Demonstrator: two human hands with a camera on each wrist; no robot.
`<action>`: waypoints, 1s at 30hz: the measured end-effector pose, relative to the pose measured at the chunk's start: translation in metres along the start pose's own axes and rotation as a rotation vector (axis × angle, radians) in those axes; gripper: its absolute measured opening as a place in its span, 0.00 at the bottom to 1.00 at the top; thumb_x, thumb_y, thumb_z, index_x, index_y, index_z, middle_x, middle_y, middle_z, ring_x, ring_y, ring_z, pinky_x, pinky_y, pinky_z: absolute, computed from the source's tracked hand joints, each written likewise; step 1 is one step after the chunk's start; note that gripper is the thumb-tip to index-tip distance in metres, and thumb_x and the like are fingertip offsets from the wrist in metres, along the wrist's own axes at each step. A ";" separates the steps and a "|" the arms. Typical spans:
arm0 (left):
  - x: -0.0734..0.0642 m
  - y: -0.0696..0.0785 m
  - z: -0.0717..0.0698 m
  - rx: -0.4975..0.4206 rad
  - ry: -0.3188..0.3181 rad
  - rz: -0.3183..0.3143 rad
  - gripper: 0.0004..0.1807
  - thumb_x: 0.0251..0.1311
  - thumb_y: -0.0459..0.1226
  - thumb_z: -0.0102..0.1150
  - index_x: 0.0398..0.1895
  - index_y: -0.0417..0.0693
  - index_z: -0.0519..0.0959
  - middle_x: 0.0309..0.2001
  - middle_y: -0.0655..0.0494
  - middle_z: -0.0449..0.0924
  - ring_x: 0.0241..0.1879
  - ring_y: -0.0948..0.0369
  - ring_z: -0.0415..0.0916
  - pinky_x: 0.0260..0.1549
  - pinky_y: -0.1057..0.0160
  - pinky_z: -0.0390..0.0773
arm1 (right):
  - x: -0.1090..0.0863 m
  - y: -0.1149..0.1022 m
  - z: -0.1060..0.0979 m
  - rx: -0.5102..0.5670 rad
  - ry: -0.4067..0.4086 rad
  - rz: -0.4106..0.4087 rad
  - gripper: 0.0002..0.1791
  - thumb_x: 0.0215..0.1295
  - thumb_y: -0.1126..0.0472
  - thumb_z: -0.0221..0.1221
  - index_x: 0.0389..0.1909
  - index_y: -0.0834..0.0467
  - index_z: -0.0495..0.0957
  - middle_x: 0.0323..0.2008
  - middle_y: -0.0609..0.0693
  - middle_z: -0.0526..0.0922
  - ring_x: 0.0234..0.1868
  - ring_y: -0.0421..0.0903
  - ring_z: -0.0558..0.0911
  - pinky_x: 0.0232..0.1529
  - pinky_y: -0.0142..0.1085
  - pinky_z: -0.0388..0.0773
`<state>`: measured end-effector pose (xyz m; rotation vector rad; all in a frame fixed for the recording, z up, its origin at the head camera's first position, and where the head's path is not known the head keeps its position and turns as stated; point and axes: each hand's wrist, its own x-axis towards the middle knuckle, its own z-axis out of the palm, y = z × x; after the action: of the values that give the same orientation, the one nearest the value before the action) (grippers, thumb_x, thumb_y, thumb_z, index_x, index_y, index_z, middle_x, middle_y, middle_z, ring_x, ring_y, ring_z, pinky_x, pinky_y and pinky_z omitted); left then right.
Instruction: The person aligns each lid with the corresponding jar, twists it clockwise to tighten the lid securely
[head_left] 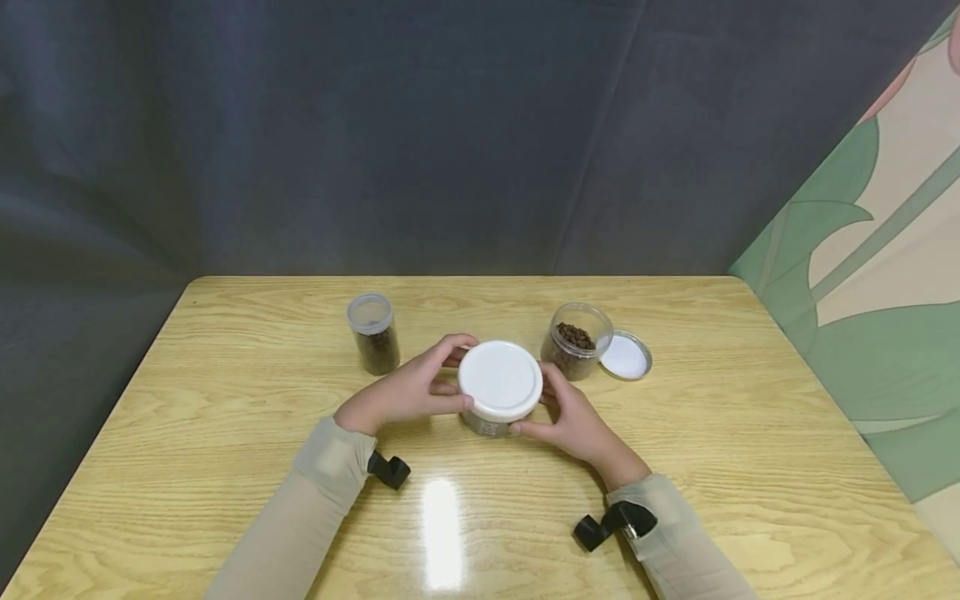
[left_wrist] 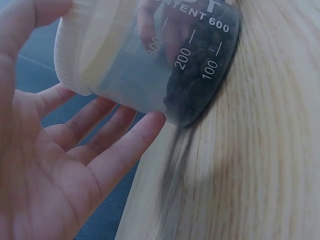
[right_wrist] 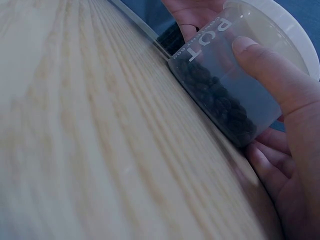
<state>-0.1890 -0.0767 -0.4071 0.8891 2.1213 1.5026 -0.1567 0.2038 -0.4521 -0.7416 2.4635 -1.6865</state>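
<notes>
A squat clear pot (head_left: 487, 427) with a white lid (head_left: 500, 379) on top stands mid-table between both hands. My left hand (head_left: 405, 387) holds its left side, thumb at the lid's edge. From the right, my right hand (head_left: 573, 423) grips the pot, its thumb on the wall in the right wrist view. Dark bean-like pieces (right_wrist: 215, 97) cover the bottom of the pot. White measuring marks (left_wrist: 182, 57) run along the wall in the left wrist view.
Behind my left hand stands a tall clear canister (head_left: 378, 350) of dark contents, its top covered. To the right is an open clear jar (head_left: 562, 367) with brown pieces; a round silver-rimmed lid (head_left: 627, 356) lies beside it. A dark curtain (head_left: 420, 142) hangs behind the table.
</notes>
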 end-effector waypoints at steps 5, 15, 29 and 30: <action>0.000 -0.001 0.000 0.023 -0.017 0.007 0.42 0.68 0.35 0.64 0.80 0.46 0.52 0.74 0.47 0.59 0.72 0.50 0.61 0.62 0.54 0.78 | 0.000 0.001 0.000 0.002 0.004 0.000 0.46 0.49 0.70 0.77 0.69 0.62 0.65 0.67 0.59 0.71 0.68 0.55 0.71 0.67 0.37 0.72; -0.001 -0.003 0.002 -0.010 0.014 0.007 0.45 0.64 0.33 0.68 0.76 0.41 0.50 0.69 0.43 0.61 0.69 0.49 0.62 0.60 0.58 0.79 | 0.000 0.000 0.000 0.000 -0.002 -0.009 0.45 0.51 0.69 0.77 0.69 0.63 0.65 0.67 0.59 0.71 0.68 0.55 0.71 0.67 0.37 0.73; 0.001 0.000 0.001 -0.004 0.016 -0.017 0.43 0.64 0.35 0.69 0.75 0.44 0.53 0.68 0.44 0.64 0.69 0.50 0.63 0.60 0.57 0.79 | 0.001 0.000 0.000 0.015 0.000 0.000 0.46 0.49 0.70 0.78 0.69 0.63 0.65 0.67 0.59 0.70 0.68 0.55 0.71 0.67 0.36 0.72; 0.001 0.000 0.001 -0.004 0.012 -0.017 0.43 0.64 0.35 0.68 0.76 0.44 0.53 0.69 0.44 0.64 0.69 0.50 0.63 0.61 0.56 0.78 | 0.001 0.000 0.000 0.016 0.001 0.001 0.46 0.49 0.70 0.78 0.69 0.63 0.65 0.67 0.59 0.71 0.68 0.54 0.71 0.67 0.36 0.72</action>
<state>-0.1891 -0.0755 -0.4069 0.8607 2.1284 1.5066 -0.1578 0.2037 -0.4521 -0.7386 2.4474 -1.7048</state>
